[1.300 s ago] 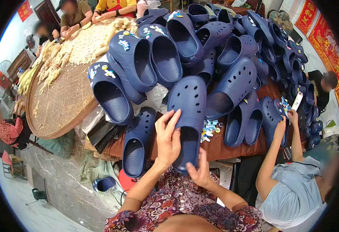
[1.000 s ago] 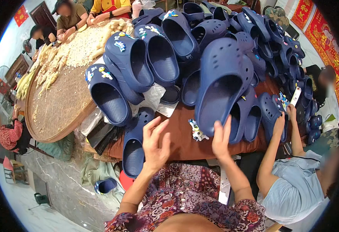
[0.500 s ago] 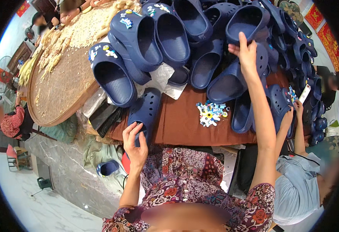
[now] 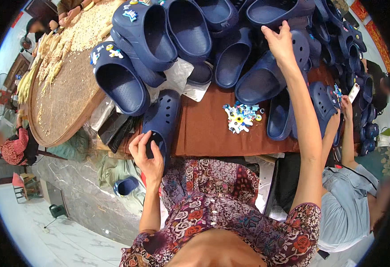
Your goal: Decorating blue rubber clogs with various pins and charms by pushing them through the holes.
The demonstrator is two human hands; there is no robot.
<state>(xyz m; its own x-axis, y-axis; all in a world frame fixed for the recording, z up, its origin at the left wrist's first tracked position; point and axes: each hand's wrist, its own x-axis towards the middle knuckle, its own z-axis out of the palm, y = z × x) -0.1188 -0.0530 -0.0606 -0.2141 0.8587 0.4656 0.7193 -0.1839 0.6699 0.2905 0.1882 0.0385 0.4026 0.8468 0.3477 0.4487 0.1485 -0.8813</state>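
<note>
My left hand (image 4: 147,159) is closed on the heel end of a navy blue clog (image 4: 163,116), its fingers curled at the foot opening. This clog lies toe away at the table's front edge. With my right arm stretched far out, my right hand (image 4: 279,44) grips the lower edge of another navy clog (image 4: 275,12) between thumb and fingers. That clog is tilted sideways above the heap. Between my arms, a small pile of colourful shoe charms (image 4: 243,119) lies on the brown cloth (image 4: 204,129). A plain clog (image 4: 259,80) sits beneath my right wrist.
Several clogs with charms (image 4: 119,82) are stacked at left, beside a large round woven tray (image 4: 66,102) bearing kernels. More clogs heap up at right. A co-worker's hands (image 4: 339,113) hold a clog and a white strip there. A single clog (image 4: 126,186) is below the table at left.
The clog at my right hand has turned more sideways, and that hand has shifted slightly left on its edge. My left hand keeps its hold. The whole view has shifted a little.
</note>
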